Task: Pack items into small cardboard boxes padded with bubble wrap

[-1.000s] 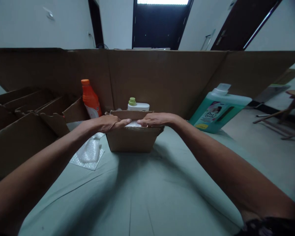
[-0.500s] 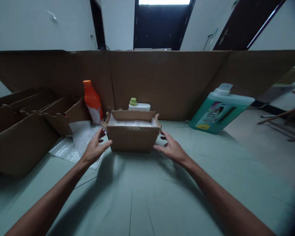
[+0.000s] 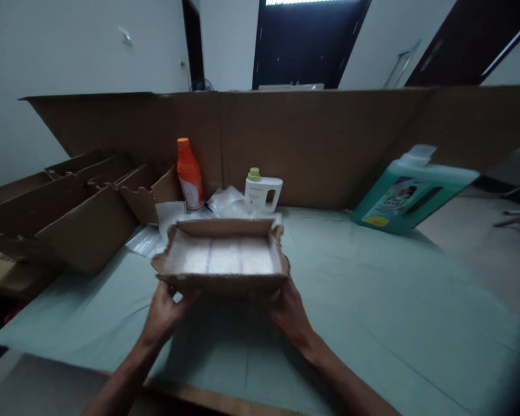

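A small open cardboard box point(image 3: 225, 283) is held up between my two hands, its open top tilted toward me. Whitish wrapped material fills the inside. My left hand point(image 3: 167, 312) grips the box's lower left side, and my right hand point(image 3: 288, 309) grips the lower right side; the box hides some of the fingers on both. Behind it, a white bottle with a green cap point(image 3: 262, 193) and an orange bottle point(image 3: 189, 176) stand near the cardboard wall. Bubble wrap point(image 3: 227, 202) lies around them.
On the left sits a larger divided cardboard box point(image 3: 91, 231). A big green liquid jug point(image 3: 409, 193) leans at the right. A tall cardboard panel point(image 3: 307, 150) closes off the back of the cloth-covered table point(image 3: 372, 306), whose front edge shows below.
Both hands have closed on the small box, lifted it toward me and tipped it so its inside shows. The white bottle behind has come into fuller view. My view has turned left.
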